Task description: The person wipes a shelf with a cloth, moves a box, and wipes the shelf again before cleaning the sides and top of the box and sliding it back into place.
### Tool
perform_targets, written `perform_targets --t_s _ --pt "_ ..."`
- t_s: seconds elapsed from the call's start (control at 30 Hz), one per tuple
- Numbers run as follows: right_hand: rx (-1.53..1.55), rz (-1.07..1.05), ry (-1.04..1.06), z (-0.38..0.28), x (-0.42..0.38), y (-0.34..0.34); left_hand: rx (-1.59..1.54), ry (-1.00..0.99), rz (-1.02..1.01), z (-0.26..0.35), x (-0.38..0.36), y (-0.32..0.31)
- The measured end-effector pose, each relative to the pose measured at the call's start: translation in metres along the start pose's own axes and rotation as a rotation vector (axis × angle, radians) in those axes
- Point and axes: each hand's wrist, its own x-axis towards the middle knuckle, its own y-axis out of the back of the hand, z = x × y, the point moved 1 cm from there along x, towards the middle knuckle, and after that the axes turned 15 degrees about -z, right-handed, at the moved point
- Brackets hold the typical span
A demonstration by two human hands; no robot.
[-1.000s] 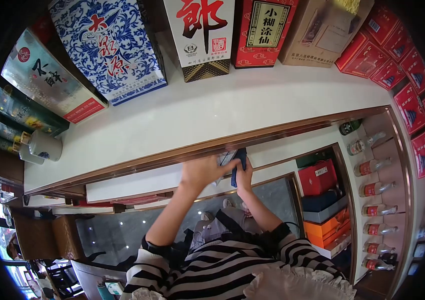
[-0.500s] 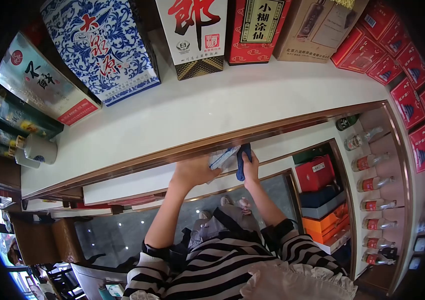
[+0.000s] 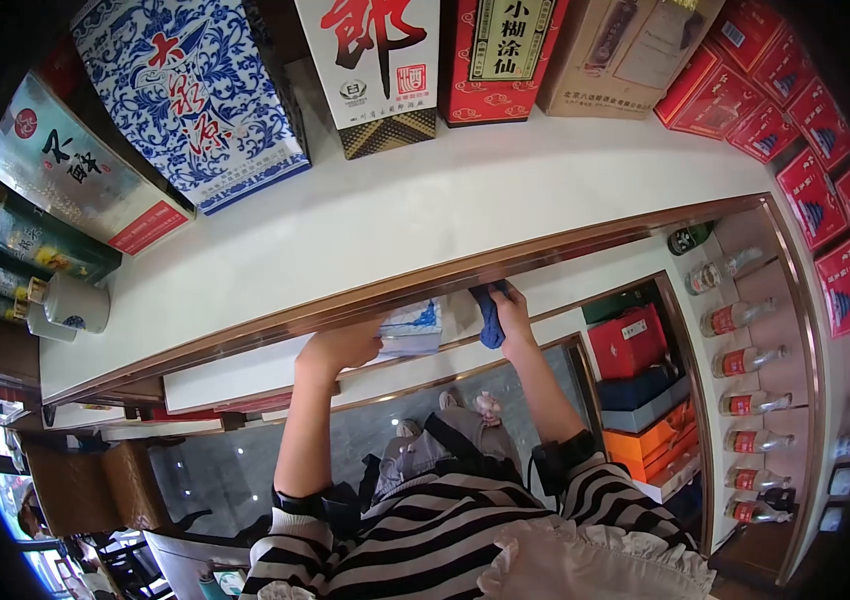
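Nearest me: my striped sleeves (image 3: 290, 548), both forearms reaching out under the brown edge (image 3: 585, 245) of the upper shelf (image 3: 445, 215). Hands apart, one object each.

Left hand (image 3: 338, 350): closed on the left end of a small blue-and-white box (image 3: 415, 327), thumb side toward me. Box sits just below the brown edge, its upper part cut off from view. Right hand (image 3: 516, 322): clamped on a bunched blue cloth (image 3: 492, 318), right of the box, a gap between the two. Fingertips partly hidden; exact grip there I cannot tell.

Handling, my judgement: hold the box by its end, lightly, so the walls don't dent and the faces are free for the cloth. Gather loose folds into the palm; a trailing corner could snag. Low clearance, so mind knuckles and box corners against the edge.

Off to the right: glass bottles (image 3: 750, 402) in a row, a red box (image 3: 627, 345) in the lower compartment. Farthest, on the upper shelf: blue-patterned carton (image 3: 195, 110), white carton (image 3: 370, 65), red carton (image 3: 497, 100), all standing well beyond my hands.
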Motion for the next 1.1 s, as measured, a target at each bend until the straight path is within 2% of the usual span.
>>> perform_targets --t_s 0.2,0.27,0.33,0.4,0.47,0.6,0.67,0.73,0.77,0.83,0.87,0.9,0.93,0.97,1.0,1.07,1.1 --pt "0.021 -0.055 -0.092 -0.003 -0.006 -0.010 -0.005 -0.022 0.032 0.000 -0.003 0.001" --pt "0.060 -0.073 0.098 -0.005 -0.005 -0.020 -0.133 -0.242 0.263 -0.001 0.001 -0.001" --pt "0.079 -0.101 0.116 -0.028 -0.020 -0.041 -0.228 -0.232 0.337 -0.001 0.011 -0.009" --pt "-0.054 -0.122 0.234 -0.041 -0.030 -0.059 -0.325 -0.217 0.409 0.005 0.012 -0.014" --pt "-0.157 -0.096 0.377 -0.031 -0.029 -0.072 -0.001 -0.088 0.589 0.015 0.006 -0.013" --pt "-0.098 -0.060 0.359 0.015 -0.017 -0.078 0.051 -0.101 0.645 0.011 0.010 -0.017" --pt "-0.068 -0.101 0.184 0.029 -0.014 -0.069 0.004 -0.143 0.663 0.010 0.012 -0.018" --pt "-0.099 -0.089 0.221 0.082 0.006 -0.047 -0.062 -0.111 0.607 0.013 0.010 -0.015" --pt "-0.199 -0.075 0.149 0.114 0.019 -0.031 -0.125 -0.090 0.544 0.014 0.009 -0.014" --pt "-0.385 -0.089 -0.061 0.142 0.032 -0.006 -0.115 -0.091 0.558 0.013 0.008 -0.014" --pt "-0.384 -0.100 -0.091 0.173 0.050 0.015 -0.103 -0.099 0.567 0.012 0.008 -0.014" --pt "-0.428 -0.033 -0.081 0.168 0.052 0.017 -0.101 -0.101 0.568 0.011 0.011 -0.015" --pt "-0.472 0.034 -0.072 0.155 0.053 0.015 0.016 -0.134 0.710 0.009 0.013 -0.017" --pt "-0.193 0.009 0.055 0.114 0.037 -0.005 0.130 -0.163 0.850 0.009 0.013 -0.019" --pt "-0.046 0.033 0.193 0.064 0.018 -0.032 0.122 -0.158 0.848 0.008 0.014 -0.020" --pt "0.051 0.009 0.161 -0.014 -0.018 -0.068 0.145 -0.170 0.858 0.007 0.014 -0.019" --pt "0.046 0.003 0.153 -0.021 -0.023 -0.075 0.139 -0.176 0.873 0.009 0.013 -0.018"
